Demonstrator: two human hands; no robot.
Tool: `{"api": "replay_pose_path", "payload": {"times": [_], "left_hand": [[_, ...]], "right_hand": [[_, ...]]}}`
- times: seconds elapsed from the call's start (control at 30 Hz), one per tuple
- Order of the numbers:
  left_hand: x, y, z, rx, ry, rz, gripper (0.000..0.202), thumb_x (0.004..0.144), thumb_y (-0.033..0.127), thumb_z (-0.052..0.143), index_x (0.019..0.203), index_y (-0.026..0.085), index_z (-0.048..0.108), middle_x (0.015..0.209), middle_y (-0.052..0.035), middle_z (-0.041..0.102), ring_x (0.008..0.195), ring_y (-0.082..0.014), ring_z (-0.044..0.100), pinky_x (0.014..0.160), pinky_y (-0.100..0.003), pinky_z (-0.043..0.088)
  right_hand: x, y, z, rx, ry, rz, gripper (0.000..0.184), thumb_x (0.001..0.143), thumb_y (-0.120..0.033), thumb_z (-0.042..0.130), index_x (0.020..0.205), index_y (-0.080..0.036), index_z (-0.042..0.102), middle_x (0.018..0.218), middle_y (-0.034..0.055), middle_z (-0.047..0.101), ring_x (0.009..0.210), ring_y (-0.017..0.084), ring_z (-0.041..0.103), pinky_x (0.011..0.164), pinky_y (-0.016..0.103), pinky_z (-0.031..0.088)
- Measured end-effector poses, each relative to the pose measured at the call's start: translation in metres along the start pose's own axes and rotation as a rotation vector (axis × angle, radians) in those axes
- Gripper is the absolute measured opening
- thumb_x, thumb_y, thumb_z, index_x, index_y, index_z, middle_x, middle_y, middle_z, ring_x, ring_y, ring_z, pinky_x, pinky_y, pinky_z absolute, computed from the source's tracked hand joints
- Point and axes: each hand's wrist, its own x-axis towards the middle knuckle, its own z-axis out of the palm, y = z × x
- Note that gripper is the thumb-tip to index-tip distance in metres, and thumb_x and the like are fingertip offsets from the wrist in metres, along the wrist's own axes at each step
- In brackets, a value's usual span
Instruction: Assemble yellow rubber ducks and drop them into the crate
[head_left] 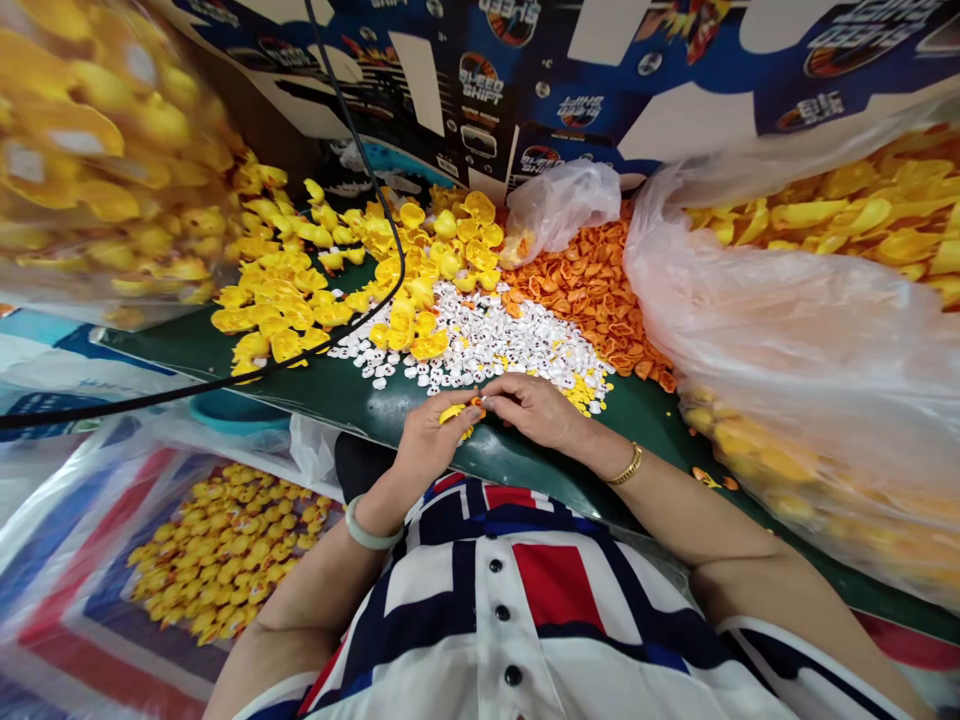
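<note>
At the near edge of the green tabletop my left hand [431,435] is closed around a small yellow toy duck piece [453,412] with a bit of orange on it. Fingertips of my right hand [541,412] pinch a tiny white piece, which looks like an eye piece [484,400], against the duck's orange part. Just beyond my hands spreads a pile of white eye pieces [517,340] with dark dots. Small yellow bits [589,388] lie at its right end. Behind it are yellow duck shells [285,290] and a heap of orange beak-like pieces [592,280].
Plastic bags of yellow parts stand at left [105,180] and right [772,330]. A black cable [367,170] hangs across the table's left side. Below left, a striped bag [97,600] holds many yellow ducks [225,550]. Printed cardboard [562,90] closes off the back.
</note>
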Motion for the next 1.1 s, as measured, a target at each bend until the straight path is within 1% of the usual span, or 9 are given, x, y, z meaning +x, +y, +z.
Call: {"api": "replay_pose_path", "payload": {"times": [0.07,0.2,0.27,0.37,0.53,0.63,0.77,0.93,1.1], "left_hand": [[0.001,0.001,0.0,0.018,-0.014,0.011,0.031,0.07,0.036,0.082,0.096,0.02,0.077,0.092,-0.0065,0.075,0.084,-0.0197,0.07,0.077,-0.03,0.055],[0.008,0.003,0.003,-0.277,-0.073,-0.237,0.039,0.064,0.038,0.085,0.094,0.015,0.072,0.072,-0.0043,0.072,0.061,-0.0177,0.068,0.06,-0.028,0.054],[0.013,0.003,0.006,-0.454,-0.052,-0.321,0.041,0.06,0.037,0.087,0.09,0.015,0.069,0.068,-0.0022,0.07,0.056,-0.0153,0.065,0.055,-0.026,0.051],[0.017,0.003,0.013,-0.616,-0.065,-0.354,0.037,0.059,0.033,0.087,0.086,0.015,0.068,0.072,-0.0016,0.069,0.058,-0.0136,0.064,0.057,-0.026,0.052],[0.016,0.001,0.016,-0.586,-0.145,-0.358,0.038,0.06,0.036,0.087,0.082,0.015,0.065,0.066,-0.0001,0.065,0.056,-0.0127,0.062,0.056,-0.025,0.051],[0.018,0.0,0.012,-0.526,-0.178,-0.346,0.055,0.061,0.056,0.084,0.091,0.015,0.065,0.072,-0.0029,0.067,0.056,-0.0145,0.063,0.055,-0.027,0.052],[0.026,-0.005,0.005,-0.377,-0.143,-0.281,0.066,0.071,0.075,0.065,0.099,0.015,0.066,0.077,-0.007,0.07,0.06,-0.017,0.065,0.053,-0.026,0.051],[0.034,-0.008,0.005,-0.198,-0.172,-0.215,0.061,0.077,0.075,0.058,0.095,0.018,0.07,0.078,-0.006,0.07,0.064,-0.0188,0.065,0.058,-0.028,0.051],[0.036,-0.005,0.009,-0.074,-0.116,-0.153,0.059,0.077,0.074,0.059,0.088,0.017,0.071,0.081,-0.006,0.071,0.074,-0.0196,0.065,0.064,-0.027,0.051]], "right_hand": [[-0.001,0.001,0.002,-0.017,0.016,-0.008,0.015,0.093,-0.026,0.056,0.091,-0.019,0.069,0.083,0.0006,0.066,0.065,0.01,0.058,0.065,0.025,0.047],[-0.005,0.005,0.008,0.198,0.051,0.115,0.019,0.094,-0.035,0.057,0.101,-0.02,0.064,0.078,-0.0009,0.064,0.058,0.011,0.058,0.056,0.025,0.048],[-0.006,0.009,0.011,0.192,0.132,0.043,0.024,0.094,-0.039,0.057,0.109,-0.021,0.062,0.084,0.0013,0.064,0.064,0.014,0.059,0.059,0.028,0.05],[-0.006,0.016,0.017,0.01,0.21,-0.15,0.034,0.089,-0.043,0.066,0.116,-0.022,0.062,0.095,0.0053,0.061,0.076,0.017,0.058,0.07,0.033,0.051],[-0.004,0.024,0.014,-0.158,0.231,-0.21,0.03,0.093,-0.038,0.061,0.118,-0.02,0.058,0.09,0.0044,0.059,0.078,0.017,0.057,0.071,0.031,0.049],[-0.001,0.019,-0.002,-0.373,0.139,-0.347,0.028,0.097,-0.032,0.052,0.121,-0.017,0.056,0.09,0.0065,0.06,0.08,0.019,0.056,0.071,0.032,0.048],[0.001,-0.001,-0.024,-0.664,-0.076,-0.451,0.022,0.098,-0.028,0.047,0.116,-0.017,0.056,0.099,0.0104,0.061,0.088,0.021,0.056,0.068,0.031,0.045],[0.005,-0.022,-0.025,-0.851,-0.27,-0.42,0.019,0.098,-0.028,0.048,0.11,-0.015,0.057,0.094,0.0095,0.06,0.081,0.021,0.056,0.063,0.031,0.041],[0.009,-0.011,-0.017,-0.813,-0.297,-0.381,0.02,0.098,-0.031,0.051,0.109,-0.016,0.059,0.093,0.0085,0.061,0.081,0.02,0.057,0.066,0.031,0.043]]}}
